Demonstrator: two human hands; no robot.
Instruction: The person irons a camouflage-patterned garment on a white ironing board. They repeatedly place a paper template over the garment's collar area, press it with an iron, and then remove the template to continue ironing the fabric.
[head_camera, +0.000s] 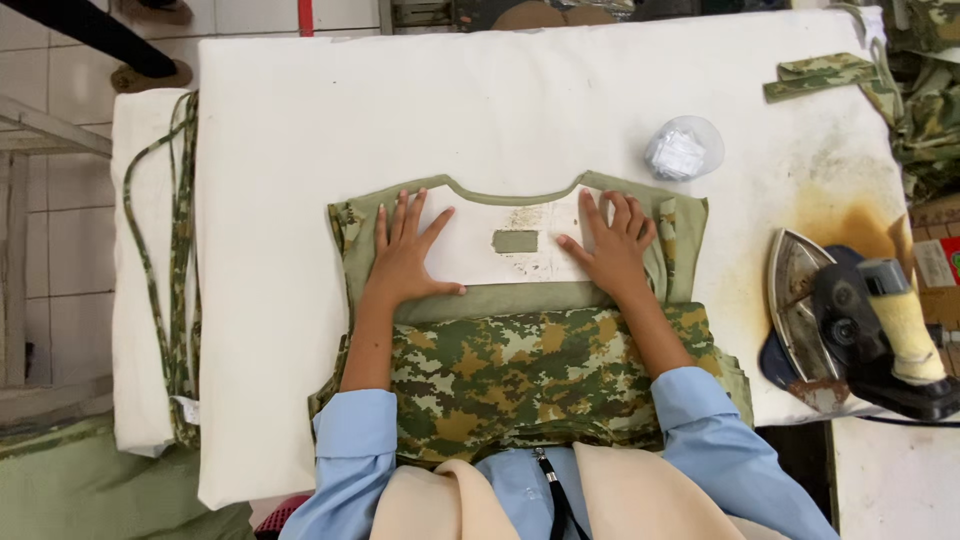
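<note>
- Two bare hands press flat on a camouflage-print fabric garment piece with plain olive-green lining and binding (520, 300), which lies in the lower middle of the frame on a white padded ironing board (300, 150).
- Its upper part is turned open, showing a pale stiff insert (480, 215) framed by the olive binding, with a small olive rectangular patch (515, 241) at the centre.
- Left hand (405, 262) lies palm down at the left of the insert, fingers spread wide and straight, thumb angled out toward the patch; it grips nothing.
- Right hand (615, 250) lies palm down at the right of the insert, fingers spread and slightly bent, thumb pointing toward the patch; it too grips nothing.
- Below the hands, the green-and-brown camouflage section runs to the board's near edge, between light blue sleeves (350, 440).
- Just above and right of the garment sits a small crumpled clear plastic bag with white contents (685, 150).
- At the right edge of the frame, a worn metal-soled black iron (850, 320) rests tilted on its side, beside a brownish scorch stain (850, 215) on the board cover.
- Loose camouflage strips (820, 72) lie in the upper right corner.
- Long camouflage straps (180, 270) hang along the left side of the board.
</note>
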